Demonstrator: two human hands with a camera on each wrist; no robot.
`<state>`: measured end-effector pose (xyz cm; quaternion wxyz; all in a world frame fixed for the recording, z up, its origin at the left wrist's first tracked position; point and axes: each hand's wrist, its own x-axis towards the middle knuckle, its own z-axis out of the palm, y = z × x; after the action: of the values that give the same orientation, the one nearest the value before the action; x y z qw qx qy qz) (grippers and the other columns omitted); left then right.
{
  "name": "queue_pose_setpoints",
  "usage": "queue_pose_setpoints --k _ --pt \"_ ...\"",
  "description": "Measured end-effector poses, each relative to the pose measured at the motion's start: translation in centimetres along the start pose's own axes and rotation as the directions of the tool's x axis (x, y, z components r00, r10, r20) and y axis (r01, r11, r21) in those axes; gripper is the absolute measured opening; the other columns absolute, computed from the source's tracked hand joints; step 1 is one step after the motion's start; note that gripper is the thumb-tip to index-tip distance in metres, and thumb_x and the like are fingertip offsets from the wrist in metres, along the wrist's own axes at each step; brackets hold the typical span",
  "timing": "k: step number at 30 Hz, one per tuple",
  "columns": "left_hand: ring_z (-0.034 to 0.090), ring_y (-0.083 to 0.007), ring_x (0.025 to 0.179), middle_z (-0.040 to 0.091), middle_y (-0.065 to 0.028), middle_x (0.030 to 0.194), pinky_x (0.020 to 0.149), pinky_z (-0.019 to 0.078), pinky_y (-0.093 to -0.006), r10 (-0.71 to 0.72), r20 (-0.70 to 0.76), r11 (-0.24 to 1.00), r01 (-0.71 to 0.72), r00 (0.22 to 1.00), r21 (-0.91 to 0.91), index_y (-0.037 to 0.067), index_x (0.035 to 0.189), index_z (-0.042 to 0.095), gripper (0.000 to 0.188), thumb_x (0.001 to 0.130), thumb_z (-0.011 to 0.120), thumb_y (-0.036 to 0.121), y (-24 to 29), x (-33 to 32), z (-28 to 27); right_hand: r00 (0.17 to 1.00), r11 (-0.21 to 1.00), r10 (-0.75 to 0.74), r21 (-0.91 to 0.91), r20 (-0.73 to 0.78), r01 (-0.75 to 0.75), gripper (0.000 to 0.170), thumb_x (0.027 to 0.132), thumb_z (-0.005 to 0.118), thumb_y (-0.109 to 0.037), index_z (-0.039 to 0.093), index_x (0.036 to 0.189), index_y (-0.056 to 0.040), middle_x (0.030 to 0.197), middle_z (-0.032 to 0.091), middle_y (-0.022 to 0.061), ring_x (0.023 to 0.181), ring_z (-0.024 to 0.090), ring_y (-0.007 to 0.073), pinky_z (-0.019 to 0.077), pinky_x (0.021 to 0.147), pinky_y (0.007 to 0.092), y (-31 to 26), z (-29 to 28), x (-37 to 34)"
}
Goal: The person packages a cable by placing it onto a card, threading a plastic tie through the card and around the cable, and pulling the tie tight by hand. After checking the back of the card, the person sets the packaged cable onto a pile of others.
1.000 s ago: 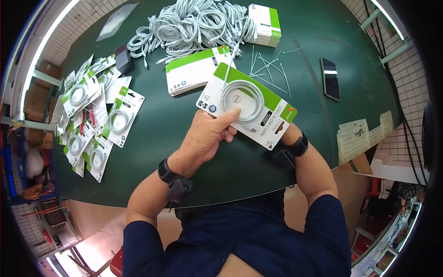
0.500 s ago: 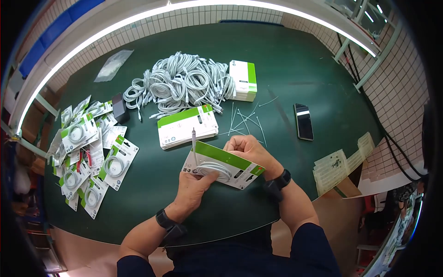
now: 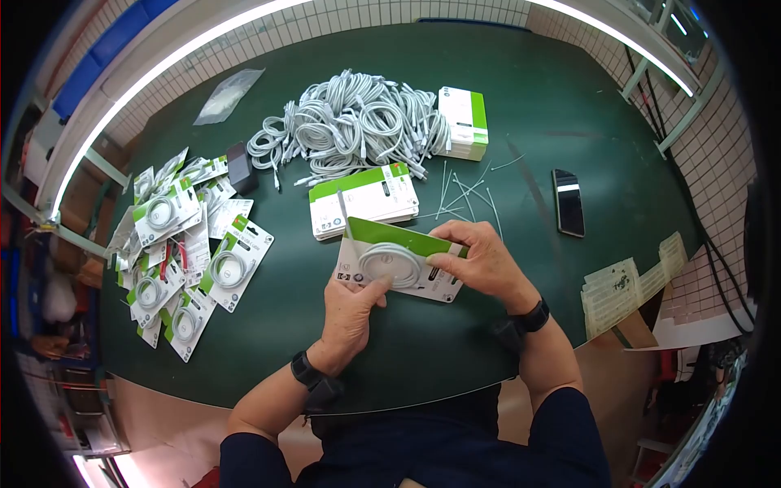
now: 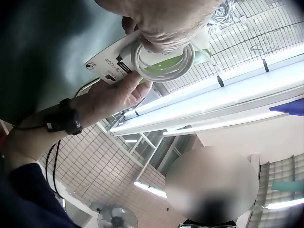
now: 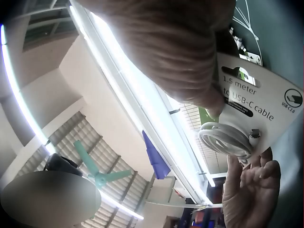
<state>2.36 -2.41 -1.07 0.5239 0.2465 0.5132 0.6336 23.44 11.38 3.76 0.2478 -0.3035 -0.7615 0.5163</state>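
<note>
Both hands hold a white and green cable card (image 3: 394, 233) above the table, its face tilted up. A coiled white USB-C cable (image 3: 368, 262) lies against the front of it, and one cable end sticks up past the card's upper left. My left hand (image 3: 348, 313) pinches the lower left edge, thumb on the coil and fingers behind. At the right end, my right hand (image 3: 488, 262) grips the green band, thumb in front. In the right wrist view, a cable plug (image 5: 255, 134) shows against the card's printed face.
Beyond the hands lie a stack of cards (image 3: 329, 213), a heap of coiled cables (image 3: 382, 118) and a second card stack (image 3: 461, 122). Loose white ties (image 3: 464, 189) and a phone (image 3: 569, 203) are to the right. Carded cables (image 3: 229, 268) pile up at the left.
The right hand has come from behind the card to grip its right end with the thumb in front. The card has turned and tilted; the left hand keeps its pinch. The head view has shifted.
</note>
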Motion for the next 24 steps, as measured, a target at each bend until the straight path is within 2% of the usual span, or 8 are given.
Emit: queue_pose_setpoints --k 3,5,6,9,13,18,22,24 --pt "0.065 -0.0120 0.100 0.067 -0.0098 0.128 0.070 0.0516 -0.0250 0.195 -0.032 0.980 -0.194 0.980 0.038 -0.005 0.143 0.054 0.059 0.091 0.081 0.004 1.1 0.1 -0.5 0.997 0.998 -0.057 0.006 -0.056 0.057 0.025 0.087 0.083 -0.005 0.077 0.111 0.0022 0.092 0.078 0.0059 0.077 0.072 0.0094 0.0582 0.070 0.0263 0.2 -0.4 0.0" --pt "0.055 -0.0258 0.132 0.053 -0.0186 0.150 0.096 0.0538 -0.0366 0.520 0.089 0.718 -0.491 0.850 0.494 -0.006 0.156 0.039 0.088 0.086 0.088 0.013 1.9 0.5 -2.0 0.994 0.997 -0.070 0.010 -0.084 0.072 0.024 0.087 0.083 -0.005 0.078 0.109 0.0019 0.090 0.078 0.0052 0.075 0.072 0.0090 0.0580 0.069 0.0263 0.2 -0.3 0.0" --pt "0.055 -0.0258 0.132 0.053 -0.0186 0.150 0.096 0.0538 -0.0366 0.508 0.085 0.722 -0.478 0.857 0.500 -0.006 0.156 0.039 0.088 0.086 0.088 0.013 2.5 0.7 -2.1 0.996 0.997 -0.075 0.000 -0.058 0.075 0.025 0.086 0.083 -0.005 0.079 0.109 0.0015 0.090 0.079 0.0060 0.076 0.072 0.0091 0.0577 0.069 0.0262 0.1 -0.2 -0.1" --pt "0.042 -0.0384 0.147 0.047 -0.0255 0.154 0.118 0.0400 -0.0488 0.586 0.432 -0.048 -0.503 0.685 0.863 -0.005 0.154 0.045 0.095 0.077 0.094 0.023 5.5 0.6 -1.2 0.997 0.997 -0.073 -0.016 0.003 0.073 0.027 0.084 0.084 -0.005 0.079 0.110 0.0009 0.090 0.080 0.0074 0.077 0.073 0.0093 0.0572 0.068 0.0262 -0.1 0.0 -0.1" --pt "0.039 -0.0465 0.147 0.047 -0.0266 0.155 0.125 0.0277 -0.0534 0.535 0.498 -0.085 -0.543 0.683 0.836 -0.003 0.147 0.055 0.089 0.073 0.094 0.025 5.4 1.5 -0.7 0.991 0.991 -0.117 -0.062 0.059 0.121 0.028 0.083 0.084 -0.005 0.080 0.111 -0.0006 0.089 0.080 0.0090 0.076 0.074 0.0110 0.0569 0.068 0.0260 0.0 0.2 0.0" --pt "0.048 -0.0414 0.141 0.057 -0.0228 0.144 0.123 0.0323 -0.0524 0.457 0.595 -0.158 -0.598 0.661 0.786 -0.003 0.140 0.061 0.073 0.076 0.089 0.018 4.7 1.3 -0.1 0.977 0.972 -0.196 -0.115 0.083 0.205 0.030 0.083 0.084 -0.005 0.080 0.113 -0.0029 0.091 0.081 0.0093 0.075 0.074 0.0142 0.0575 0.069 0.0276 1.1 0.7 0.2" --pt "0.063 -0.0329 0.119 0.066 -0.0142 0.118 0.120 0.0376 -0.0509 0.408 0.686 -0.182 -0.683 0.602 0.707 0.000 0.141 0.062 0.063 0.082 0.081 0.009 3.2 2.0 -0.4 0.972 0.958 -0.221 -0.169 0.083 0.232 0.036 0.082 0.085 -0.005 0.079 0.118 -0.0047 0.091 0.080 0.0092 0.076 0.074 0.0164 0.0575 0.070 0.0305 0.9 0.8 0.2" --pt "0.063 -0.0271 0.100 0.061 -0.0089 0.102 0.107 0.0461 -0.0462 0.414 0.713 -0.242 -0.687 0.565 0.685 0.002 0.143 0.062 0.059 0.085 0.074 0.005 3.0 2.0 -0.4 0.987 0.965 -0.144 -0.210 0.071 0.155 0.041 0.080 0.086 -0.005 0.078 0.121 -0.0057 0.092 0.079 0.0091 0.079 0.075 0.0190 0.0578 0.072 0.0329 0.3 0.7 0.0"
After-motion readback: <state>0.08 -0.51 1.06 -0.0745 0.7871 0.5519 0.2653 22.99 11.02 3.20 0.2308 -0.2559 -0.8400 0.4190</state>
